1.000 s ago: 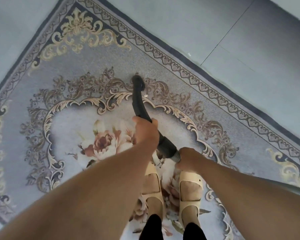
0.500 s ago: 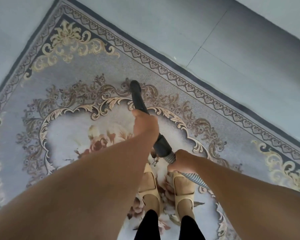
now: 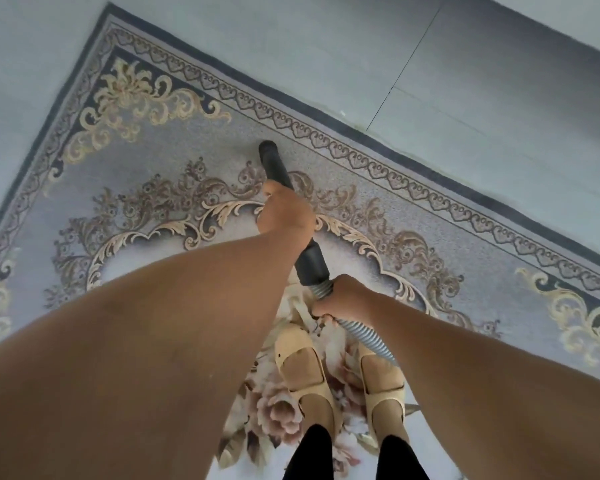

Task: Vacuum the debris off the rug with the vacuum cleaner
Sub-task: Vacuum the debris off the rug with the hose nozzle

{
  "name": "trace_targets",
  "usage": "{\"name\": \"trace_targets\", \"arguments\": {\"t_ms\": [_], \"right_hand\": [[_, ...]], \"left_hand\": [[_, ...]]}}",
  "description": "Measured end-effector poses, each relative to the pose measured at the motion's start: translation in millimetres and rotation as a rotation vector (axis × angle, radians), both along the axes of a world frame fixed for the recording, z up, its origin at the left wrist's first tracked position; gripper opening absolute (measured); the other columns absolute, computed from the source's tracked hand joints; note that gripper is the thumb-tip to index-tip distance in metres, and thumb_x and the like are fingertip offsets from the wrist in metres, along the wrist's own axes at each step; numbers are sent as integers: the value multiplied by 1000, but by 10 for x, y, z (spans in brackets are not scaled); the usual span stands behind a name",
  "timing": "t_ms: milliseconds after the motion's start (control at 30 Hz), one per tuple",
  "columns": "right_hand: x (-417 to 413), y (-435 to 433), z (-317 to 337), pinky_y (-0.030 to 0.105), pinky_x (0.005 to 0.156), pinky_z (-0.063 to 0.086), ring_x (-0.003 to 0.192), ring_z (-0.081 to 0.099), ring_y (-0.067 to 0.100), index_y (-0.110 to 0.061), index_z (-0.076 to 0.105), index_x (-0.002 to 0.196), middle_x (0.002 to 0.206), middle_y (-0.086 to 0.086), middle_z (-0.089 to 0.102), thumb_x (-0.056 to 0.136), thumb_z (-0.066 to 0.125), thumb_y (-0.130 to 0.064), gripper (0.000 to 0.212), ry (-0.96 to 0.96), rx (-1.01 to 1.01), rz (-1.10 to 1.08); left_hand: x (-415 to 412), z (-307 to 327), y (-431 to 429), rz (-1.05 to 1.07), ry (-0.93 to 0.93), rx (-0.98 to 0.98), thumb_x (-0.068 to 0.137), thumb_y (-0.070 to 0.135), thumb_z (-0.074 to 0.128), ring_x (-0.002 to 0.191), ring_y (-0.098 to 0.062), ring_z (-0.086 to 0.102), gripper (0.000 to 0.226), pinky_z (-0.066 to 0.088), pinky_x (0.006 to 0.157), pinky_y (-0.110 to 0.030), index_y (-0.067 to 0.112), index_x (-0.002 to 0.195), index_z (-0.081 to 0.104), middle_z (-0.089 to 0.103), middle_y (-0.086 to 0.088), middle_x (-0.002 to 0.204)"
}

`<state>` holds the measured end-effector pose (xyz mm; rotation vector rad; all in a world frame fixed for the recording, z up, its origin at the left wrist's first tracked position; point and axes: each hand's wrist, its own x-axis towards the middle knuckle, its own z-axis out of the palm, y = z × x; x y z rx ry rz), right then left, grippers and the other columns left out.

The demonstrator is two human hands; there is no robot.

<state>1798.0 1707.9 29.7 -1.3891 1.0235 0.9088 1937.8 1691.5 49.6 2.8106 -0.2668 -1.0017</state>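
- The nozzle tip (image 3: pixel 267 147) is now resting farther out than half a second ago: off the brown scrollwork and on the plain grey band just inside the border of the rug (image 3: pixel 160 157).
- The fingers of the left hand (image 3: pixel 286 216) are wrapping round the black tube (image 3: pixel 277 169), clamping it partway along its length.
- The fingers of the right hand (image 3: pixel 340 296) are curling tightly round the ribbed grey hose (image 3: pixel 369 337), just behind the tube's wide black cuff.
- The tube is slanting forward and slightly left from the cuff to the tip.
- The hose is trailing back beneath the right forearm.
- Cream sandals (image 3: pixel 302 370) are standing on the rug's flower centrepiece.
- The rug is lying on a pale tiled floor (image 3: pixel 482 81).
- A small pale speck (image 3: pixel 343 113) is lying on the floor just beyond the rug's edge.
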Motion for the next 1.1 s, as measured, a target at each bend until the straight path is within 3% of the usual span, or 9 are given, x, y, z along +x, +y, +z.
{"name": "trace_targets", "arguments": {"t_ms": [100, 200, 367, 533, 667, 800, 967, 1100], "right_hand": [[-223, -64, 6, 21, 53, 45, 50, 55, 15, -9, 55, 68, 59, 4, 58, 77, 64, -10, 13, 51, -30, -14], [-616, -55, 84, 24, 57, 47, 58, 59, 19, -11, 54, 72, 66, 5, 59, 74, 66, -14, 13, 103, -42, 98], [-838, 76, 437, 20, 48, 44, 43, 51, 12, -9, 54, 64, 53, 2, 55, 76, 60, -5, 14, 115, 106, 35], [-423, -99, 484, 16, 51, 46, 43, 52, 13, -7, 56, 67, 55, 4, 56, 77, 59, -4, 11, 3, 149, 14], [9, -209, 245, 29, 66, 52, 60, 58, 23, -9, 61, 68, 64, 8, 62, 73, 63, -11, 6, -69, 172, 38], [-140, -274, 14, 27, 61, 49, 55, 55, 20, -8, 58, 66, 61, 7, 59, 77, 61, -9, 11, -30, 133, 3], [-824, -240, -63, 28, 58, 48, 51, 53, 21, -7, 54, 65, 59, 8, 56, 74, 60, -10, 11, 13, 174, -180], [-1118, -163, 26, 22, 52, 47, 45, 52, 16, -7, 55, 64, 56, 7, 55, 77, 61, -4, 14, 34, 199, -242]], "left_hand": [[-217, -70, 28, 40, 13, -44, 95, 22, 50, 94, -32, 63, 48, 44, 67, -38, 8, 134, 24, 63, -12, 111], [-580, -64, 173, 56, 61, -30, 97, 28, 48, 90, -31, 65, 47, 45, 64, -35, 9, 132, 23, 64, -10, 109], [-869, 78, 198, -34, 93, 46, 97, 27, 48, 91, -29, 66, 54, 43, 61, -33, 6, 139, 21, 64, -12, 112], [-498, 197, 116, 92, -73, -25, 96, 26, 50, 93, -33, 65, 49, 39, 64, -36, 10, 136, 25, 60, -12, 117], [-46, 121, 22, 208, -115, -43, 96, 19, 49, 111, -35, 57, 68, 39, 74, -39, 9, 150, 9, 50, -18, 133], [-189, -101, -97, 77, -86, 0, 96, 16, 50, 117, -34, 53, 85, 43, 78, -36, 2, 151, -13, 41, -21, 140], [-935, -246, -309, -125, -57, -83, 94, 9, 51, 96, -28, 60, 88, 40, 65, -27, 0, 150, -16, 38, -23, 138], [-1307, -193, -309, -266, -4, -110, 94, 8, 50, 69, -19, 47, 86, 42, 58, -26, 2, 151, -16, 38, -21, 137]]}}
